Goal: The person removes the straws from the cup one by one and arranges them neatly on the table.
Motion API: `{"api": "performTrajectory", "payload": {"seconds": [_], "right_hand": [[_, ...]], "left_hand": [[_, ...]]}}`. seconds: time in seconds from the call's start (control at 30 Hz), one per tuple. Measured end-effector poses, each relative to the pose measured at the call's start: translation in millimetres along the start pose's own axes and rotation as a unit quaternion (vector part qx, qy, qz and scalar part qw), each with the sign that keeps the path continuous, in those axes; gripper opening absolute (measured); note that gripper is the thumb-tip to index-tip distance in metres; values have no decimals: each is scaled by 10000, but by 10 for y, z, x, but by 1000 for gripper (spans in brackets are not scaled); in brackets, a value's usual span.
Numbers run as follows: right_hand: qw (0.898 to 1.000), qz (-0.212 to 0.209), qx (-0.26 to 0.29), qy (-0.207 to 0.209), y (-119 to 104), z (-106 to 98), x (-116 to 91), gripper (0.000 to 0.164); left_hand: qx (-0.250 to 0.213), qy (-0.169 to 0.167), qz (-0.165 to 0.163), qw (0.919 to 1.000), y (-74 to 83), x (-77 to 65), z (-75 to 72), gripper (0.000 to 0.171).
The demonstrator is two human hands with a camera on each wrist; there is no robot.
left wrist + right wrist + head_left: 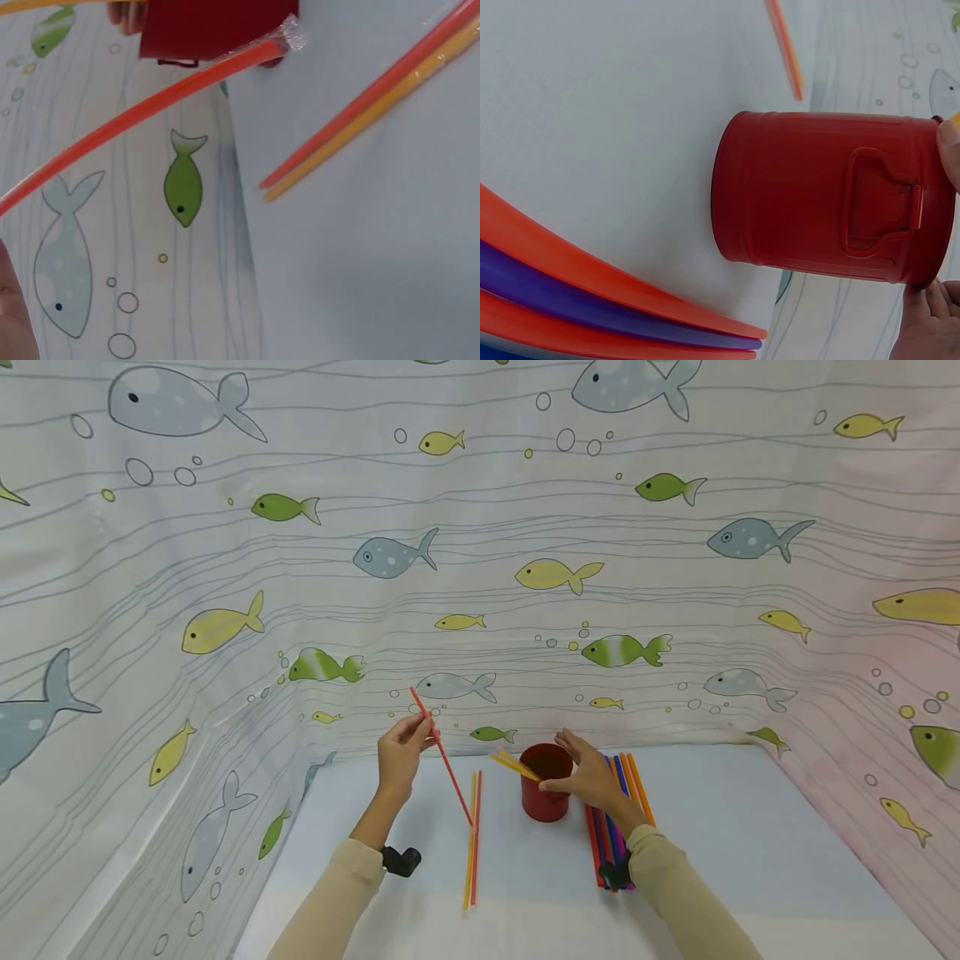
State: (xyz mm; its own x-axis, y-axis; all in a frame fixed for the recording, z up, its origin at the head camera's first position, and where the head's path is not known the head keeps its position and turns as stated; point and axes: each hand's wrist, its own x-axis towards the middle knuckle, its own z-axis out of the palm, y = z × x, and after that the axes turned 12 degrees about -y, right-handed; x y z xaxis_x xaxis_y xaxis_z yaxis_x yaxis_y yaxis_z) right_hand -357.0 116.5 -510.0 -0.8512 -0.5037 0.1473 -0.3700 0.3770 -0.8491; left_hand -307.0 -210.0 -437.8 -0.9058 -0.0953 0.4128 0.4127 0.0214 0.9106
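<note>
My left hand (pixel 401 752) pinches a long red straw (pixel 450 768) near its upper end. The straw slants down to the right, with clear wrapping film at its lower tip in the left wrist view. My right hand (pixel 594 777) spans the mouth of a red metal bucket (pixel 545 802), thumb at the near rim and fingers at the far side. A wire handle (pixel 847 202) lies against the bucket's wall. Yellow-orange straws (pixel 513 764) stick out over the rim beside the thumb. Between the hands, a yellow straw (pixel 468 868) and a red straw (pixel 476 860) lie side by side.
Several thicker coloured sticks, among them an orange stick (pixel 641 789), lie right of the bucket, partly under the right forearm. The white table (pixel 750 835) ends at a fish-printed curtain (pixel 525 610) behind and at both sides.
</note>
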Motion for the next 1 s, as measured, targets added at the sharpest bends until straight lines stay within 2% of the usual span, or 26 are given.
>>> {"api": "performTrajectory", "payload": {"seconds": [0.3,0.4,0.53,0.6,0.77,1.0], "right_hand": [[10000,32,-28,6,0,6,23,113],[10000,44,-2,18,8,1,20,114],[10000,78,30,4,15,8,22,115],[9999,118,58,-28,12,19,19,116],[9998,202,71,-15,-2,35,2,116],[9999,118,48,48,-15,29,17,114]], "left_hand": [[172,-233,-588,9979,-332,-150,-11,29],[184,-404,-855,9953,-352,-211,13,27],[310,-432,-1143,9920,-515,-286,8,27],[342,-379,-1227,9911,-675,-323,-17,29],[468,-551,-1670,9833,-824,-439,-30,30],[793,-952,-2180,9681,-983,-526,-23,31]]}}
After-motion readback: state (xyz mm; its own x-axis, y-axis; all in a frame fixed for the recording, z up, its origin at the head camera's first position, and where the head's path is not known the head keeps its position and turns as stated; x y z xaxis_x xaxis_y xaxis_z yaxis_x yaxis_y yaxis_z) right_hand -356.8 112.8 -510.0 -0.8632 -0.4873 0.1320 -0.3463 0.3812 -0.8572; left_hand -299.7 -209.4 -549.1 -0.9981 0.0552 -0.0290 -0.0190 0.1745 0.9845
